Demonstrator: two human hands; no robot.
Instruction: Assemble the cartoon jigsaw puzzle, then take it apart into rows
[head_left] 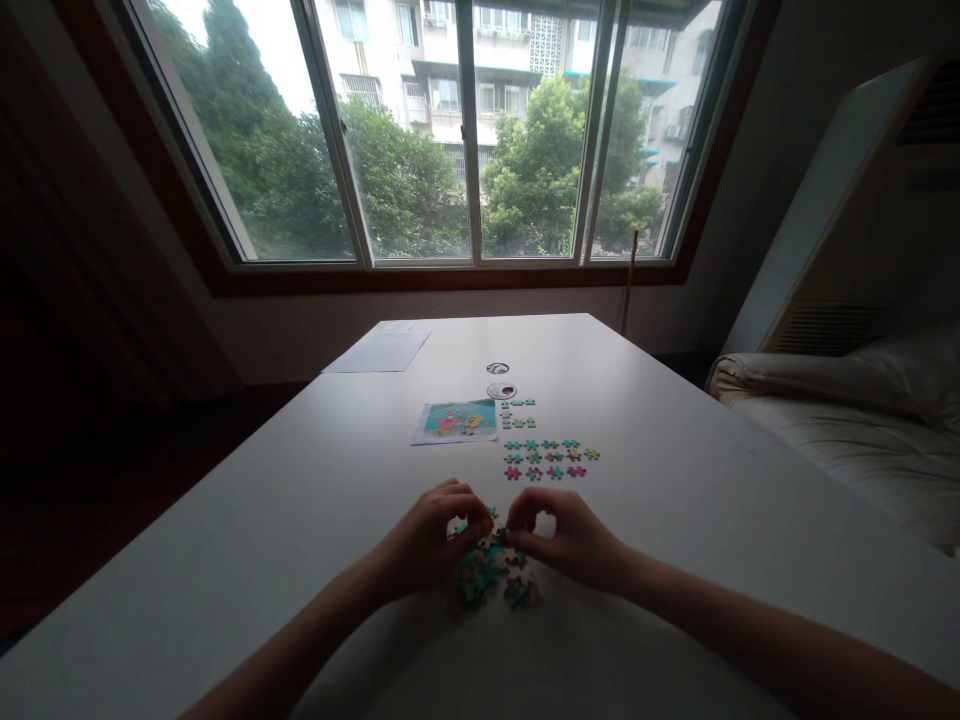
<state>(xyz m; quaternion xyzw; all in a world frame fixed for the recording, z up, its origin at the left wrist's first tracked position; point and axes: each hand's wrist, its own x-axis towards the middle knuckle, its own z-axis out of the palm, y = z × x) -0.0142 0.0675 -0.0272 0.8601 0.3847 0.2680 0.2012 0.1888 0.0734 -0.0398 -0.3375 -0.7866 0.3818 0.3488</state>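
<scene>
A loose heap of jigsaw puzzle pieces point(484, 575), mostly green with some pale backs, lies on the white table between my hands. On the heap's left side, my left hand point(442, 525) is closed, thumb and forefinger pinched at its upper edge; what they hold, if anything, is hidden. My right hand point(562, 530) pinches a small dark jigsaw piece point(503, 537) from the other side. Beyond them are rows of separate jigsaw pieces point(553, 458), green, pink and yellow. A picture sheet point(459, 422) with colourful cartoon figures lies left of those rows.
Further back on the table point(262, 520) are two small round items point(501, 391), one behind the other. A white paper sheet point(379, 350) lies at the far left corner. Past the table is a wide window point(472, 150); a padded seat or bed point(847, 410) stands to the right.
</scene>
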